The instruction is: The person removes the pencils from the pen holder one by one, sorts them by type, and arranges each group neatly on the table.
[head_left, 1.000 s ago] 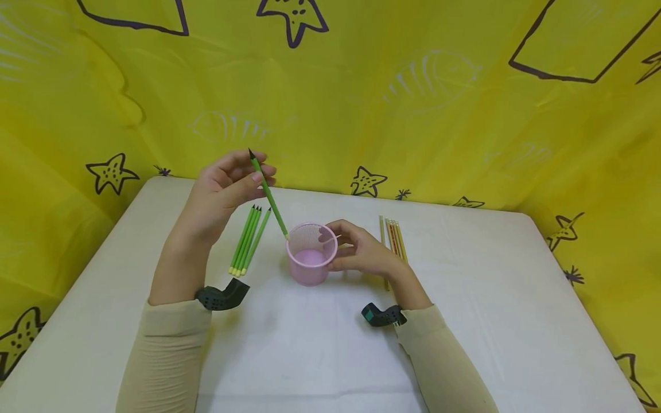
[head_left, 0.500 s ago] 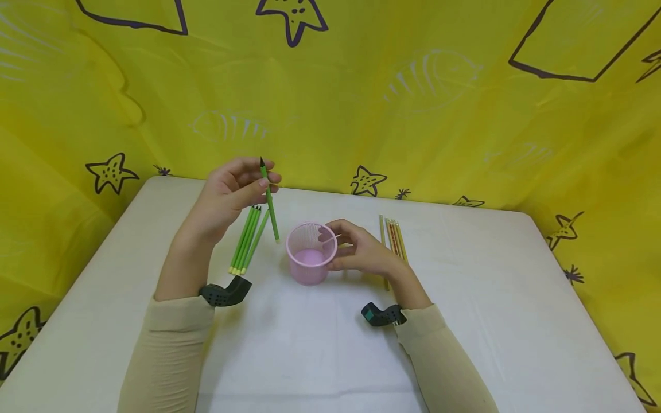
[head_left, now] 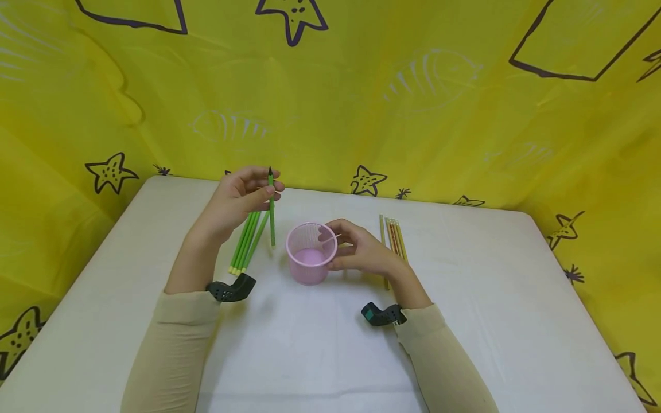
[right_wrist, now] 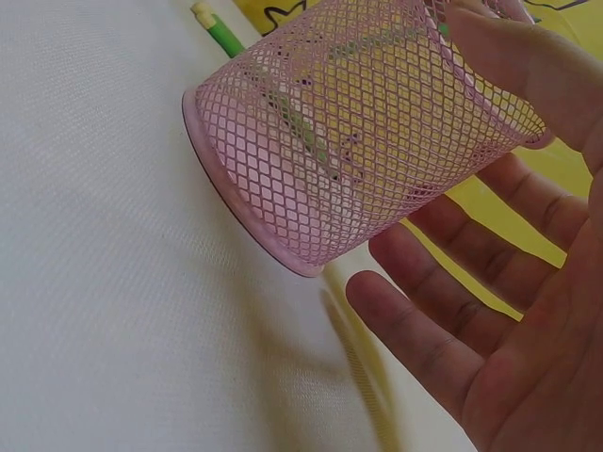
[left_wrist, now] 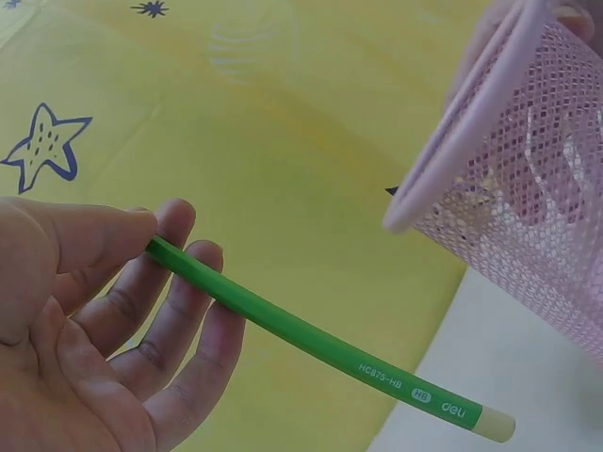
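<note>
My left hand (head_left: 227, 201) pinches a green pencil (head_left: 272, 223) between thumb and fingers, black point up and cream end down. The pencil stands almost vertical in the head view, a little left of a pink mesh pencil cup (head_left: 308, 276). In the left wrist view, the printed lower part of the green pencil (left_wrist: 311, 339) extends beyond the fingers. On the cup's other side, my right hand (head_left: 364, 249) holds its rim, thumb at the near side and fingers behind. Through the mesh cup (right_wrist: 283, 141) in the right wrist view, green pencil shapes show.
Several green pencils (head_left: 245, 246) lie on the white tabletop (head_left: 289, 355), partly behind the left hand. Several yellowish pencils (head_left: 397, 238) lie beyond the right wrist. A yellow patterned curtain (head_left: 330, 103) hangs along the back and sides.
My left hand has moved right and down in the head view. The pencil has swung from slanting to nearly upright, its cream end shifting left from the cup's rim. The right hand stays put.
</note>
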The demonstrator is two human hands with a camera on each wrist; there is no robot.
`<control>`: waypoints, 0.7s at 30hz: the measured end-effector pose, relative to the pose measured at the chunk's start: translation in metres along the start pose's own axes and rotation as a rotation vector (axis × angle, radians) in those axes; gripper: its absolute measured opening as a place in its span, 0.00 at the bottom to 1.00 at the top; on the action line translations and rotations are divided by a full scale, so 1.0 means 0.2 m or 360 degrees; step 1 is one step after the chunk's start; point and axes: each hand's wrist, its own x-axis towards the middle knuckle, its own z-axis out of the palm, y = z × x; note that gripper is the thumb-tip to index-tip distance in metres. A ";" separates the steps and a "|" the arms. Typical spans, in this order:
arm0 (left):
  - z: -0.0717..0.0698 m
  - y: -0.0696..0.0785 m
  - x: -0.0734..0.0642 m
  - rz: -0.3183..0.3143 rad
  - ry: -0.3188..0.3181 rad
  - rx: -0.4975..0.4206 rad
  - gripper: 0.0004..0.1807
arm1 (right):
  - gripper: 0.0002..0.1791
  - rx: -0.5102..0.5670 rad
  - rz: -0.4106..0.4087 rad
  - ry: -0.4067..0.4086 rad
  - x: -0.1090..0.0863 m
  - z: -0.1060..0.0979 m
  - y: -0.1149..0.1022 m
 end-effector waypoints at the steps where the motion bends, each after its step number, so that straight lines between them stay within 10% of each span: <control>1: 0.00 -0.01 0.00 -0.0026 -0.0004 0.0010 0.17 | 0.38 0.0002 -0.0001 0.0000 0.00 0.00 0.00; 21: 0.01 -0.13 0.05 -0.0328 -0.0041 0.0172 0.19 | 0.38 -0.0005 -0.0017 -0.0005 0.00 0.00 0.00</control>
